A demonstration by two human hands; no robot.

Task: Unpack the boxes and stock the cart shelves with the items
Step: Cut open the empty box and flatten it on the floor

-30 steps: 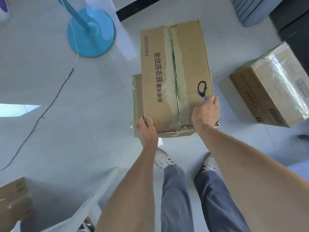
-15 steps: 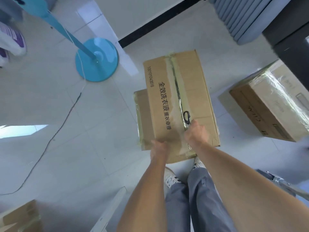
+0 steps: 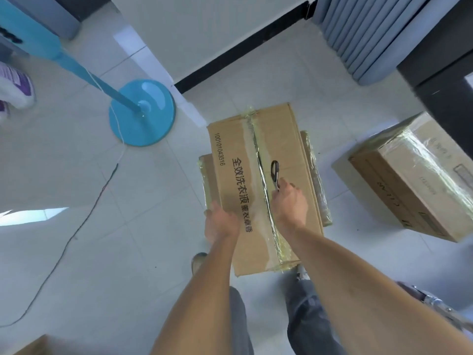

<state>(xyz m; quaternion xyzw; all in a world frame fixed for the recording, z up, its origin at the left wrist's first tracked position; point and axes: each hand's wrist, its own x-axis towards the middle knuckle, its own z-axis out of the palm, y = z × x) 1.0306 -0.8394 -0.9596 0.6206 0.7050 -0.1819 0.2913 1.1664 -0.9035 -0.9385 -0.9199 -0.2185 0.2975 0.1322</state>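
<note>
Atop a lower carton, the taped box (image 3: 261,180) lies sealed; the right hand (image 3: 290,203) grips scissors (image 3: 275,174) beside its seam, and the left hand (image 3: 220,224) rests flat, fingers relaxed. A slip could stab the contents.

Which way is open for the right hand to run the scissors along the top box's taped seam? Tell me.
Probably yes: the right hand holds the scissors right beside the taped seam, and nothing lies on the top box ahead. The left hand rests at its left edge, clear of the seam.
</note>
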